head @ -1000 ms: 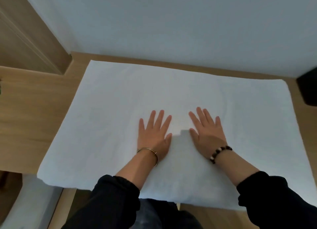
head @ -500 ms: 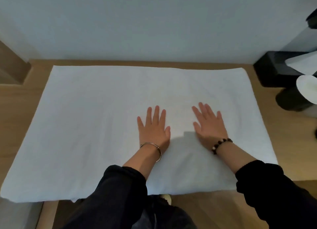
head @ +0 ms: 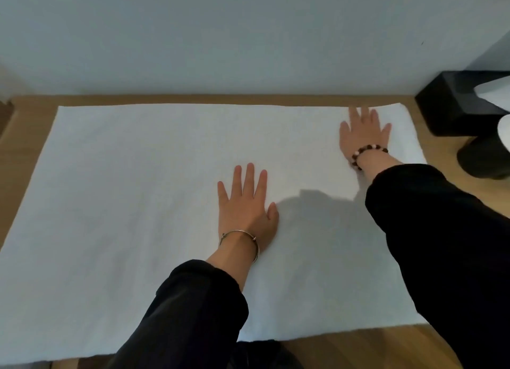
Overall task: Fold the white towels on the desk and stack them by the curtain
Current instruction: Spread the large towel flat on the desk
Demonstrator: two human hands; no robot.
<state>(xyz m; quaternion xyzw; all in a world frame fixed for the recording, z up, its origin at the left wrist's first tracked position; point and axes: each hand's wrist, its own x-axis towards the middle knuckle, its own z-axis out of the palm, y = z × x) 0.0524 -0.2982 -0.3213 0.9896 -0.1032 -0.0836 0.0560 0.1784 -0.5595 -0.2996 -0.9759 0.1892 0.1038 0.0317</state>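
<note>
A large white towel (head: 132, 203) lies spread flat over the wooden desk (head: 458, 159), reaching from the wall to the near edge. My left hand (head: 245, 205) rests palm down on the towel's middle, fingers straight and spread. My right hand (head: 364, 132) lies flat near the towel's far right corner, fingers straight and pointing at the wall. Neither hand grips the cloth. No curtain is in view.
A black box (head: 452, 103) with a white tissue sticking out stands at the back right by the wall. In front of it sits a dark round object (head: 483, 159) with a white top. Bare desk wood shows along the far edge and at the left.
My right hand has slid from the towel's middle out to its far right corner. The left hand stays flat at the middle. The view has moved closer.
</note>
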